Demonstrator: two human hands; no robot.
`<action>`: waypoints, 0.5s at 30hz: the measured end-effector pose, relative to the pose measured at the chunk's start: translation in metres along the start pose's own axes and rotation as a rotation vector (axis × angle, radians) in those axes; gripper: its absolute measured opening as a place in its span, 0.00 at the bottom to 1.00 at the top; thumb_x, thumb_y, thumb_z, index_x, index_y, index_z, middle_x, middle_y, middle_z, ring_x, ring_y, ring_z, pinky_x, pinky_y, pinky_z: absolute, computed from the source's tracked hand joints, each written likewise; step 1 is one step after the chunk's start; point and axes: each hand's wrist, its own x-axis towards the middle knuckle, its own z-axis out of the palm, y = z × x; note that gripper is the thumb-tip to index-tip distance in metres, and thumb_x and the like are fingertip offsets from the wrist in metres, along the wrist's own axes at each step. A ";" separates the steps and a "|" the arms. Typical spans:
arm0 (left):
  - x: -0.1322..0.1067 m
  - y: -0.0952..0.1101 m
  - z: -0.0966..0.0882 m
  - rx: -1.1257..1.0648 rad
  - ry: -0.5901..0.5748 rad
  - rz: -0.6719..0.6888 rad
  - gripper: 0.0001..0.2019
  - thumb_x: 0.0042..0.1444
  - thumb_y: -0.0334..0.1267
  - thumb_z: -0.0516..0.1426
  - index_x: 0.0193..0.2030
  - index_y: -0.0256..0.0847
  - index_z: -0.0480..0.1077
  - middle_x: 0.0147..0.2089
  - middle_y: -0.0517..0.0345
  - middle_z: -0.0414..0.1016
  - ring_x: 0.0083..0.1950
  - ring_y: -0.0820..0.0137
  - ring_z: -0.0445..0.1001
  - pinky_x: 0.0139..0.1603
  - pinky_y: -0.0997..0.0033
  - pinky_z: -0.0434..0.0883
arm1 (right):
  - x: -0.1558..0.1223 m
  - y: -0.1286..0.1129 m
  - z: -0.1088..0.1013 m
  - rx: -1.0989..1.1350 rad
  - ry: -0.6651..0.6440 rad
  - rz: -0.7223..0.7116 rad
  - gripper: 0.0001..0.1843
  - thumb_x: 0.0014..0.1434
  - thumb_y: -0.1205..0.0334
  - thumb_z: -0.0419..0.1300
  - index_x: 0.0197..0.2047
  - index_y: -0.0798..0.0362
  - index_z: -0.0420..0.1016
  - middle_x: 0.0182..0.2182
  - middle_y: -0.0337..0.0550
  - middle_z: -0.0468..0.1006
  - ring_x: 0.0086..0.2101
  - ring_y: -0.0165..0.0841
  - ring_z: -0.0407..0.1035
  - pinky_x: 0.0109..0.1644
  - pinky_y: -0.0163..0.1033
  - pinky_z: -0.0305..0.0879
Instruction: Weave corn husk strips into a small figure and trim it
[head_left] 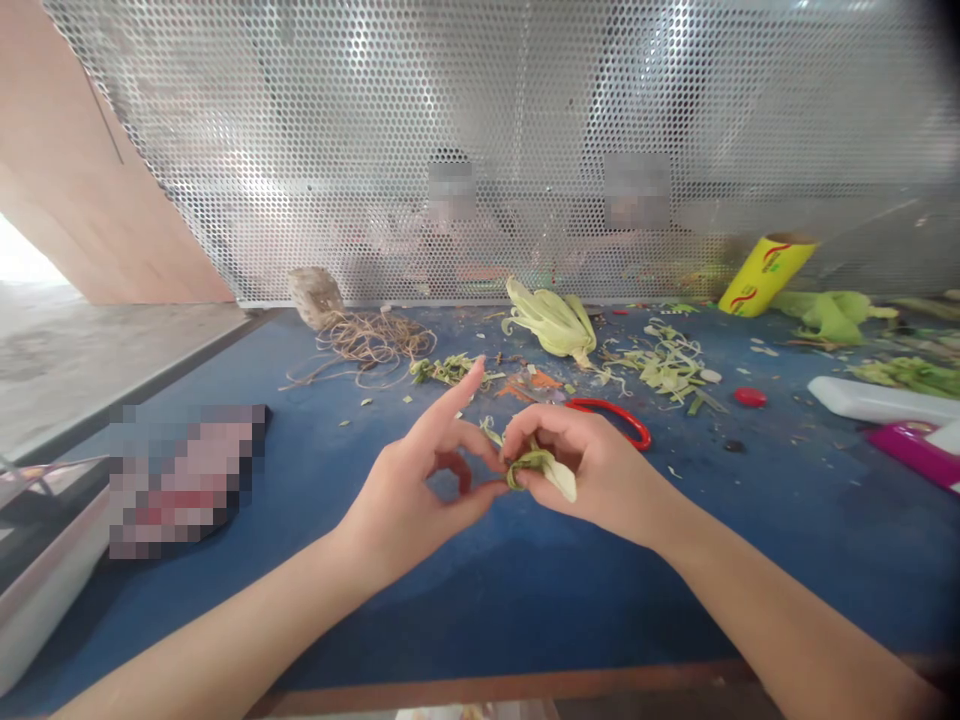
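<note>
Head view: right hand (596, 462) holds leaf (559, 478); tube (765, 278) lettering illegible.

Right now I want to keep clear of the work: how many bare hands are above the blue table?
2. The left hand has its fingertips at a folded green strip; the right hand, beside it, holds that strip. None seems hidden.
</note>
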 end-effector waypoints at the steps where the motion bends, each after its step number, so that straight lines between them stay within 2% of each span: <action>1: 0.000 0.000 0.000 0.006 -0.003 -0.002 0.38 0.50 0.29 0.58 0.65 0.47 0.44 0.31 0.58 0.71 0.35 0.68 0.70 0.30 0.73 0.70 | 0.000 0.000 0.000 0.004 0.002 -0.001 0.14 0.45 0.80 0.52 0.32 0.53 0.65 0.29 0.35 0.69 0.29 0.24 0.66 0.34 0.30 0.64; 4: 0.001 0.001 -0.001 0.019 -0.006 -0.031 0.36 0.50 0.30 0.58 0.64 0.47 0.48 0.31 0.59 0.71 0.34 0.69 0.70 0.31 0.73 0.70 | 0.001 0.002 0.000 -0.018 0.019 -0.011 0.13 0.47 0.79 0.53 0.32 0.52 0.66 0.30 0.36 0.69 0.30 0.25 0.66 0.35 0.31 0.64; 7: 0.004 0.003 -0.003 -0.019 0.022 -0.132 0.36 0.50 0.30 0.59 0.64 0.44 0.47 0.30 0.59 0.72 0.33 0.70 0.71 0.34 0.71 0.71 | 0.000 0.003 -0.001 -0.062 0.006 -0.038 0.09 0.49 0.74 0.56 0.34 0.52 0.67 0.32 0.38 0.70 0.33 0.27 0.67 0.38 0.33 0.65; 11: 0.007 0.005 -0.003 -0.202 -0.001 -0.290 0.41 0.48 0.30 0.59 0.64 0.44 0.39 0.30 0.62 0.71 0.24 0.75 0.68 0.23 0.75 0.70 | 0.000 0.003 -0.002 -0.197 0.004 -0.086 0.11 0.48 0.70 0.60 0.37 0.52 0.69 0.35 0.40 0.71 0.36 0.30 0.67 0.42 0.36 0.64; 15: 0.010 0.003 -0.002 -0.307 0.009 -0.346 0.39 0.46 0.29 0.60 0.62 0.42 0.44 0.28 0.64 0.69 0.21 0.76 0.67 0.20 0.76 0.68 | 0.000 0.003 0.001 -0.315 0.039 -0.100 0.11 0.49 0.73 0.57 0.36 0.51 0.69 0.34 0.40 0.70 0.35 0.30 0.66 0.40 0.35 0.63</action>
